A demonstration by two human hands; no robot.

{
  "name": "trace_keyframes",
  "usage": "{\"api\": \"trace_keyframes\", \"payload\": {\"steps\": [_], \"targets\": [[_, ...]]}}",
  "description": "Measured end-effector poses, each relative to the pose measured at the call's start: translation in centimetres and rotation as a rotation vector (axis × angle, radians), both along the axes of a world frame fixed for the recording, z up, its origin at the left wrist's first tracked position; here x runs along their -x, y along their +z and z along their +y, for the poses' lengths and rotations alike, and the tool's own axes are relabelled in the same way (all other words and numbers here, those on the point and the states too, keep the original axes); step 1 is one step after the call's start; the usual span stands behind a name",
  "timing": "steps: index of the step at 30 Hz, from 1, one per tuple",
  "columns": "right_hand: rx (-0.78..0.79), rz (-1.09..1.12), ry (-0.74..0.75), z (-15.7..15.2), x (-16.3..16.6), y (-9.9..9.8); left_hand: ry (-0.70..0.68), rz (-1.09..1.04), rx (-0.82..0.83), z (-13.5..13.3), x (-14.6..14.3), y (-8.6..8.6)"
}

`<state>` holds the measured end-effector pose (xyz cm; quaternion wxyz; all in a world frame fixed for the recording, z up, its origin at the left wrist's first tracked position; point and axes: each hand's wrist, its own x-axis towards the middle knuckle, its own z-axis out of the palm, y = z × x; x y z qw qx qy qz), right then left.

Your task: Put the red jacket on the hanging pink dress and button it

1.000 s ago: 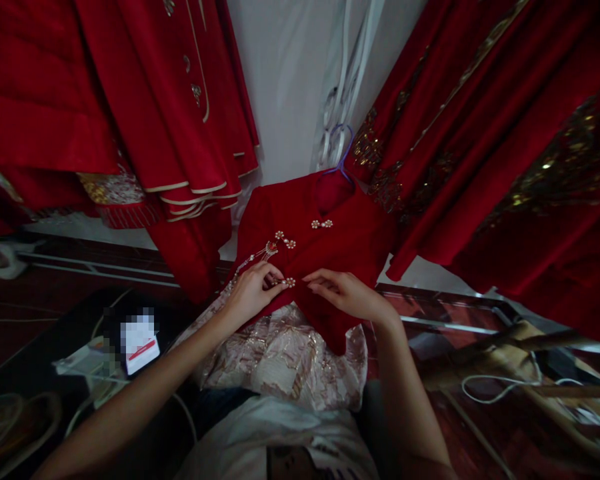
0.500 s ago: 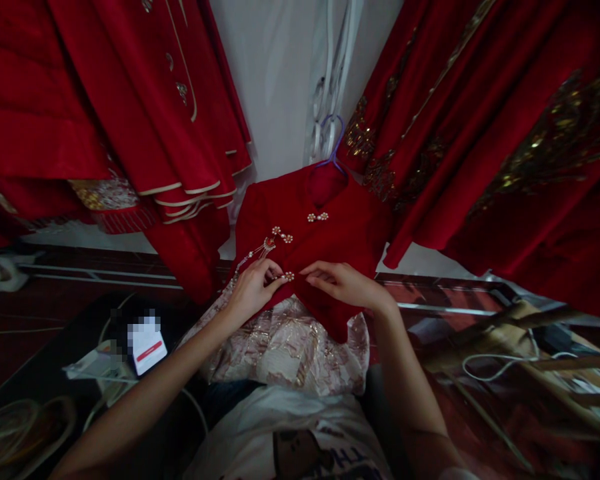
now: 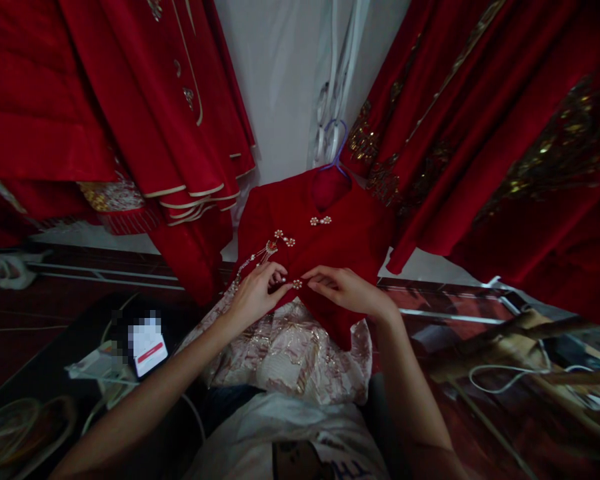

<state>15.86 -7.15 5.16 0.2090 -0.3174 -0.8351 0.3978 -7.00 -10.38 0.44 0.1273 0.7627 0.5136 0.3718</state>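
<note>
A red jacket with short sleeves hangs from a purple hanger, its front facing me. Pearl flower clasps run down it: a joined pair at the collar, another pair with a beaded tassel, and a lower flower clasp. My left hand has thumb and fingers curled at the left side of this lower clasp, hiding part of it. Just right of the clasp, my right hand rests bent fingertips on the jacket front. Below hangs a pale pink and gold brocade skirt.
Red garments hang at the left, and gold-embroidered ones at the right. A lit phone lies on a black surface. A white cable trails over wooden furniture at the right.
The view has shifted slightly, so the jacket sits a little lower and further right. My left fingers have parted a little from the lower flower, which shows more plainly. My right hand stays beside it.
</note>
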Motion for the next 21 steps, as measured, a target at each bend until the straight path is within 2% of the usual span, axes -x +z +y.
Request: {"api": "trace_keyframes", "payload": {"steps": [3, 7, 11, 16, 19, 21], "targets": [[-0.024, -0.003, 0.005, 0.2, 0.5, -0.7, -0.047, 0.067, 0.017, -0.1, 0.4, 0.4], [-0.151, -0.039, -0.039, 0.8, 1.7, -2.4, -0.124, 0.161, 0.039, -0.1, 0.9, 0.6], [-0.242, -0.115, -0.074, 1.1, 2.7, -3.8, -0.113, 0.195, 0.041, 0.0, 1.0, 0.0], [-0.344, -0.197, -0.163, 0.6, 3.7, -4.1, -0.135, 0.213, 0.066, 0.1, 1.1, -0.1], [-0.332, -0.189, -0.182, 0.7, 3.8, -3.8, -0.167, 0.206, 0.064, 0.3, 1.4, 0.4], [-0.297, -0.164, -0.153, 0.9, 3.5, -3.4, -0.136, 0.197, 0.010, 0.9, 1.6, 1.3]]}}
